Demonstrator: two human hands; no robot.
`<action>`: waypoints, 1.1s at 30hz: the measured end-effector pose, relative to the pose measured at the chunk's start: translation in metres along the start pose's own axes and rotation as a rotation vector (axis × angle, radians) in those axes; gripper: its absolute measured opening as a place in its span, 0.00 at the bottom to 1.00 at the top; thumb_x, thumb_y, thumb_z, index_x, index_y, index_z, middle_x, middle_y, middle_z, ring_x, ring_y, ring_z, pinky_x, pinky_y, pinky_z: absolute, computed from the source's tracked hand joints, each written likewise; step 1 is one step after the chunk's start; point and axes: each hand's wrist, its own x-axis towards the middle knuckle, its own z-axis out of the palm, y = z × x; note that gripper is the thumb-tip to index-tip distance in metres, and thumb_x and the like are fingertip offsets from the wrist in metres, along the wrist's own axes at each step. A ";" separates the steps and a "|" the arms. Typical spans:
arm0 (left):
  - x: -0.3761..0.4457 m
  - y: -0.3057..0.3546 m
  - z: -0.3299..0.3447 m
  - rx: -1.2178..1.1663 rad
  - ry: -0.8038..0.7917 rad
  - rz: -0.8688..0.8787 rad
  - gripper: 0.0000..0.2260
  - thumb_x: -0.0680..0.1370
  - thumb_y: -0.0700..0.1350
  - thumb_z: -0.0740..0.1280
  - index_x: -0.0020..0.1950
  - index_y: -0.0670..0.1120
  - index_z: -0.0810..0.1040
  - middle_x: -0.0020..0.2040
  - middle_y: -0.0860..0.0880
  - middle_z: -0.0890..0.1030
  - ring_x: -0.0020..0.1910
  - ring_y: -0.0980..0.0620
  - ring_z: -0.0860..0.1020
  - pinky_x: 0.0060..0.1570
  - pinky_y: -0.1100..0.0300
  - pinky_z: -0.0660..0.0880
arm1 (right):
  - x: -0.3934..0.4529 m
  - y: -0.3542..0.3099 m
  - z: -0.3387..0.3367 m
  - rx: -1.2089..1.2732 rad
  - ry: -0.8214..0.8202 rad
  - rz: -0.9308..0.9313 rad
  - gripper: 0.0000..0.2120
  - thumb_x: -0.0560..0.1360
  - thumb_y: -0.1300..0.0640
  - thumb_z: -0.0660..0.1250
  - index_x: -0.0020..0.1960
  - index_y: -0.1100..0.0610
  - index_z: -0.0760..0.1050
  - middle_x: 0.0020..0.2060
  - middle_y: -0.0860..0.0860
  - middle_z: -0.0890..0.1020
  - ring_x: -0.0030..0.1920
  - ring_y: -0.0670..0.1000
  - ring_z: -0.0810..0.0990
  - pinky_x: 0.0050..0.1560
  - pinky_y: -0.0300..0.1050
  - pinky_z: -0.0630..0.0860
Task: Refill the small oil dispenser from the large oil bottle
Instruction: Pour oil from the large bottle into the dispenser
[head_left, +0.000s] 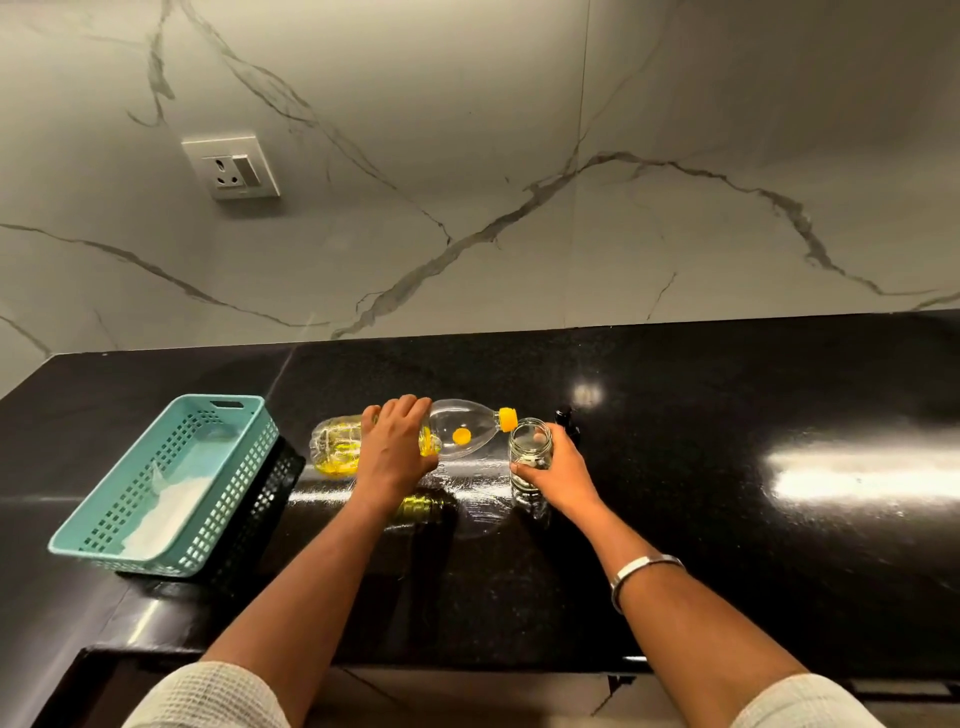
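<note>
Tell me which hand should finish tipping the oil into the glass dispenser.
Left, probably. The left hand already grips the large oil bottle, which lies nearly level with its yellow neck at the rim of the small dispenser. The right hand holds that dispenser upright on the black counter.

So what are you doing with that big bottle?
A person is refilling a little glass oil dispenser. The left hand holds the large oil bottle tipped on its side, its yellow neck at the dispenser's open mouth. The right hand steadies the dispenser on the black counter. The oil sits at the bottle's far end.
</note>
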 end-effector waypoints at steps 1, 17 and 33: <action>0.000 0.001 -0.001 0.009 -0.004 0.003 0.36 0.66 0.50 0.78 0.71 0.49 0.69 0.64 0.50 0.74 0.65 0.50 0.71 0.68 0.50 0.61 | 0.000 0.000 0.000 -0.001 0.000 -0.003 0.28 0.65 0.55 0.79 0.61 0.50 0.70 0.56 0.47 0.78 0.57 0.48 0.77 0.59 0.44 0.73; 0.011 0.015 -0.002 0.134 0.016 0.057 0.31 0.64 0.46 0.79 0.64 0.50 0.73 0.59 0.49 0.76 0.60 0.47 0.74 0.67 0.47 0.63 | 0.001 0.002 0.000 -0.009 -0.019 -0.010 0.28 0.66 0.55 0.78 0.62 0.49 0.70 0.58 0.47 0.77 0.59 0.48 0.76 0.62 0.48 0.74; 0.018 0.020 -0.007 0.179 0.051 0.101 0.28 0.62 0.42 0.79 0.59 0.50 0.75 0.55 0.49 0.77 0.57 0.46 0.75 0.64 0.49 0.63 | 0.003 0.003 0.000 -0.040 -0.022 -0.006 0.28 0.66 0.55 0.78 0.62 0.50 0.69 0.60 0.48 0.76 0.61 0.49 0.75 0.63 0.50 0.73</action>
